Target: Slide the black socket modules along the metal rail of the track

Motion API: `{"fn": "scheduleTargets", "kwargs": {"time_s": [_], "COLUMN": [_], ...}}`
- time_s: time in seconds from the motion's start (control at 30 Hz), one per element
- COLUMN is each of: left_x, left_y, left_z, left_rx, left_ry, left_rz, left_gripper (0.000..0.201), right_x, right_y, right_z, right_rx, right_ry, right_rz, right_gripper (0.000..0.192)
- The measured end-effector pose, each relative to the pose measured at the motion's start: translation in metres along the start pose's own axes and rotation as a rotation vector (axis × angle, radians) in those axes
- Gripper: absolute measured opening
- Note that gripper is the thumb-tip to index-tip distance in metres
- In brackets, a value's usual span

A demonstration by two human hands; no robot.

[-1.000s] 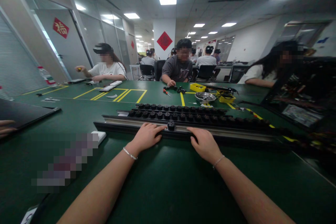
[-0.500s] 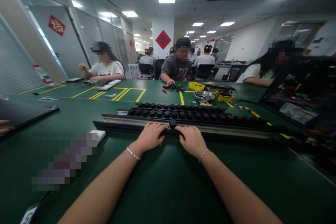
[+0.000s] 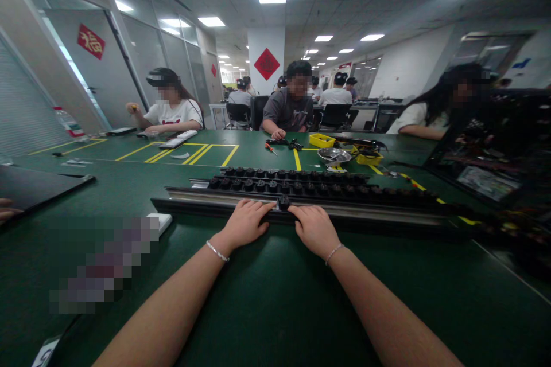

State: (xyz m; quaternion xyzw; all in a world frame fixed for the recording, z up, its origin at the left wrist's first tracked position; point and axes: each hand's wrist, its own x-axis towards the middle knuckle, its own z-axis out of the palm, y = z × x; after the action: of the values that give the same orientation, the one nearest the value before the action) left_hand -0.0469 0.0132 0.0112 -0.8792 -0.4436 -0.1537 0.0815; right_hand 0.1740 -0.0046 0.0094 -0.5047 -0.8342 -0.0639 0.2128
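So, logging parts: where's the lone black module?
The module sits near the head view's centre on the front rail, between left hand and right hand.

The character 福 is carried by the door sign (image 3: 91, 42), beyond and left of the fingers (image 3: 262, 208). Markings on the pillar sign (image 3: 267, 64), straight beyond them, and the tag (image 3: 45, 351), nearer and left, cannot be read.

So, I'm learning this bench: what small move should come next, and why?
Perhaps a gentle nudge to the black piece, to check that it sits firmly: the left hand and right hand frame it on the front rail, fingertips close on either side, and its fit can't be judged from this view.
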Motion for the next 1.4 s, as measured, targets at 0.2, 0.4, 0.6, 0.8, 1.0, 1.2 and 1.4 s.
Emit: {"fn": "scheduleTargets", "kwargs": {"time_s": [0.2, 0.4, 0.6, 0.8, 1.0, 1.2, 1.4], "left_x": [0.0, 0.0, 0.0, 0.0, 0.0, 0.0, 0.0], "left_y": [0.001, 0.0, -0.001, -0.001, -0.002, -0.001, -0.001], "left_z": [-0.001, 0.0, 0.001, 0.003, 0.003, 0.002, 0.001], "left_rx": [0.012, 0.016, 0.011, 0.007, 0.001, 0.01, 0.014], "left_ry": [0.01, 0.008, 0.01, 0.015, 0.016, 0.023, 0.019], "left_rz": [0.009, 0.008, 0.012, 0.003, 0.006, 0.006, 0.008], "left_gripper": [0.055, 0.054, 0.052, 0.051, 0.051, 0.05, 0.05], "right_x": [-0.003, -0.006, -0.008, -0.009, -0.01, -0.01, -0.009], "right_y": [0.005, 0.01, 0.015, 0.019, 0.023, 0.03, 0.036], "right_z": [-0.001, -0.002, -0.003, -0.005, -0.008, -0.01, -0.012], "right_rx": [-0.016, -0.014, 0.003, 0.006, -0.002, -0.009, -0.029], "right_ry": [0.012, 0.011, 0.026, 0.037, 0.014, -0.014, -0.055], "right_rz": [0.005, 0.021, 0.024, 0.034, 0.042, 0.027, -0.016], "right_gripper": [0.037, 0.037, 0.037, 0.036, 0.035, 0.033, 0.034]}}
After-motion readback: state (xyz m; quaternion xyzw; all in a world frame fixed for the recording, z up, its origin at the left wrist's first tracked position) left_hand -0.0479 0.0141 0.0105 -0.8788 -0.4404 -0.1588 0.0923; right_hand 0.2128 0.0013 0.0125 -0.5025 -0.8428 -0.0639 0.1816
